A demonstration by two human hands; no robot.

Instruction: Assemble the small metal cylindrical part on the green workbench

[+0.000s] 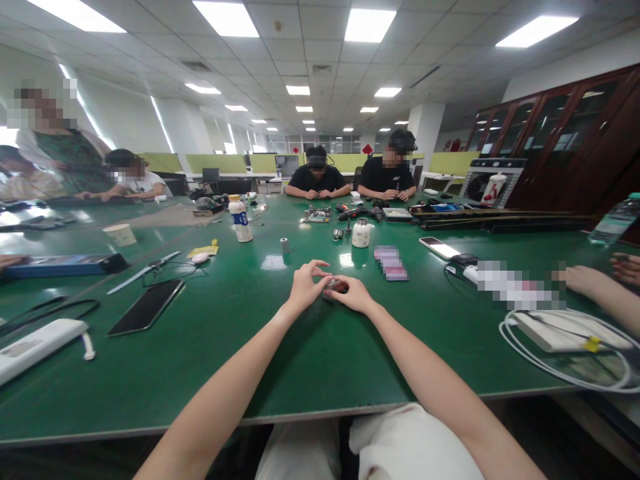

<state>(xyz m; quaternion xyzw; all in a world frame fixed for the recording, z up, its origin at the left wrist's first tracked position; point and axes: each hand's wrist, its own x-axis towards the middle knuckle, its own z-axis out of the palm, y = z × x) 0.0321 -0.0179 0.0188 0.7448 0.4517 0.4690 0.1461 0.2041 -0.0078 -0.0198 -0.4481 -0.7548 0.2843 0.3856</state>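
Close together over the green table, my hands meet around a small silvery round part (330, 285), mostly hidden by the fingers. My right hand (356, 293) curls its thumb and fingers round the part from the right. From the left, my left hand (306, 285) pinches at its upper end with thumb and fingertips. Just beyond them stand a small grey metal cylinder (285, 245) and a white jar with a patterned side (361, 233). Small dark metal pieces (339, 235) lie beside the jar.
Left of me are a black phone (146, 308), a white power strip (40, 347), a paper cup (120, 234) and a bottle (241, 219). A white phone (439, 248), cables (505, 327) and a person's hand (583, 279) are right. Several people sit around the table.
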